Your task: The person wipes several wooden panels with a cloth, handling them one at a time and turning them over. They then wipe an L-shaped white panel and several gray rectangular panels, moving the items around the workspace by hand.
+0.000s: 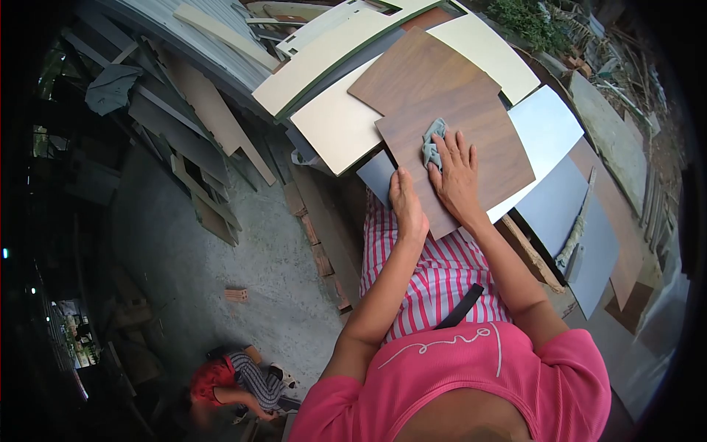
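Note:
A brown wood-grain board lies in front of me, tilted, on top of other panels. My left hand grips its left edge, with the thumb side on top and the fingers partly hidden. My right hand presses a crumpled grey-green rag against the board's face, fingers stretched over the cloth. Partly under this board sits a second brown wood-grain board. Cream panels and a white panel show around them.
Grey sheets and a rough stick lie at right. Planks lean at the left, a grey cloth over them. A brick rests on the concrete floor. Another person bends low at bottom left.

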Tool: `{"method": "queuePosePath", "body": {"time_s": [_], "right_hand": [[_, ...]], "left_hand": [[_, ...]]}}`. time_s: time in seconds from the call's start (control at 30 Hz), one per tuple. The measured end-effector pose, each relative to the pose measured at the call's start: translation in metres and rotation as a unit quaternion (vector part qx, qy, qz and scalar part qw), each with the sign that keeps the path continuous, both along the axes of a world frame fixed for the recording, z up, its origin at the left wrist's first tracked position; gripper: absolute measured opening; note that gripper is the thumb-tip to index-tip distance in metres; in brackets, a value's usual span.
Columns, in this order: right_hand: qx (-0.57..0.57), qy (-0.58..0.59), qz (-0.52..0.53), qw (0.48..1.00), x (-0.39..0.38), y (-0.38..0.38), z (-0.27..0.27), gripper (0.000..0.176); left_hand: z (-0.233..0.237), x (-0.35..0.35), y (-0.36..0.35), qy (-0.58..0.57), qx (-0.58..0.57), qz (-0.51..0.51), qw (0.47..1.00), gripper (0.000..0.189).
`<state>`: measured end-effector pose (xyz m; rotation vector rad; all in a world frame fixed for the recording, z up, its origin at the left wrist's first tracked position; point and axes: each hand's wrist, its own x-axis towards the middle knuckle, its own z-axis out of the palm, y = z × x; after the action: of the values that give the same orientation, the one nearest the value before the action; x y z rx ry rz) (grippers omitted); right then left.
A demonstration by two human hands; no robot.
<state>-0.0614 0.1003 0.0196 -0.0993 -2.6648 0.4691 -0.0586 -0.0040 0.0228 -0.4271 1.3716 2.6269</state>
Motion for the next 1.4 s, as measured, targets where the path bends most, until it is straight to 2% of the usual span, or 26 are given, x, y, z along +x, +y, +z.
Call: {"method": "queuePosePath", "body": {"time_s": [0.13, 0.23, 0.37, 0.4, 0.47, 0.53, 0.67, 0.73, 0.77, 0.83, 1.0, 1.13, 1.2, 1.33, 1.4], "right_hand": [[0.026, -0.002, 0.126, 0.992, -0.019, -0.025, 0.013, 0.055], [0.039, 0.003, 0.180, 0.983, -0.039, -0.028, 0.018, 0.053], [0.044, 0.006, 0.235, 0.971, -0.060, -0.020, 0.017, 0.049], [0.045, 0.008, 0.233, 0.971, -0.064, -0.016, 0.018, 0.049], [0.041, 0.012, 0.193, 0.980, -0.068, -0.008, 0.019, 0.047], [0.028, 0.016, 0.161, 0.986, -0.077, 0.010, 0.015, 0.047], [0.013, 0.041, -0.063, 0.997, -0.090, 0.068, -0.006, 0.047], [0.012, 0.050, -0.124, 0.991, -0.087, 0.100, -0.016, 0.048], [0.017, 0.047, -0.119, 0.992, -0.083, 0.110, -0.019, 0.048], [-0.016, -0.030, -0.189, 0.981, -0.064, 0.120, -0.017, 0.047], [-0.013, 0.020, -0.098, 0.995, -0.007, 0.095, -0.027, 0.050], [-0.054, -0.049, 0.080, 0.994, 0.034, 0.030, 0.000, 0.065], [0.023, -0.060, 0.172, 0.983, 0.049, 0.005, 0.010, 0.063], [0.016, -0.047, 0.203, 0.978, 0.056, -0.001, 0.006, 0.062], [0.018, -0.063, 0.140, 0.988, 0.050, 0.017, 0.002, 0.062]], "left_hand": [[0.000, -0.002, -0.001, -0.011, -0.020, 0.023, 0.999, 0.056], [0.006, -0.001, 0.000, -0.026, 0.009, 0.026, 0.999, 0.065], [0.009, -0.002, 0.000, -0.017, 0.008, 0.029, 0.999, 0.062], [0.005, -0.003, 0.001, 0.002, -0.018, 0.013, 1.000, 0.056], [-0.004, -0.002, 0.002, 0.018, -0.042, -0.005, 0.999, 0.050], [-0.011, -0.003, 0.003, 0.000, -0.015, 0.007, 1.000, 0.036], [-0.005, 0.000, 0.006, 0.001, -0.006, 0.032, 0.999, 0.028], [-0.007, -0.002, 0.006, -0.005, -0.023, 0.038, 0.999, 0.028], [-0.009, -0.002, 0.006, -0.011, -0.043, 0.041, 0.998, 0.028], [-0.011, -0.003, 0.006, -0.018, -0.040, 0.043, 0.998, 0.029], [-0.004, -0.001, 0.005, -0.013, -0.017, 0.047, 0.999, 0.030], [-0.001, -0.001, 0.006, -0.003, -0.008, 0.061, 0.998, 0.032], [-0.010, -0.002, 0.005, 0.006, 0.027, 0.052, 0.998, 0.031], [-0.008, -0.002, 0.003, -0.007, 0.051, 0.035, 0.998, 0.030], [-0.004, -0.002, 0.006, 0.001, 0.007, 0.065, 0.998, 0.030]]}}
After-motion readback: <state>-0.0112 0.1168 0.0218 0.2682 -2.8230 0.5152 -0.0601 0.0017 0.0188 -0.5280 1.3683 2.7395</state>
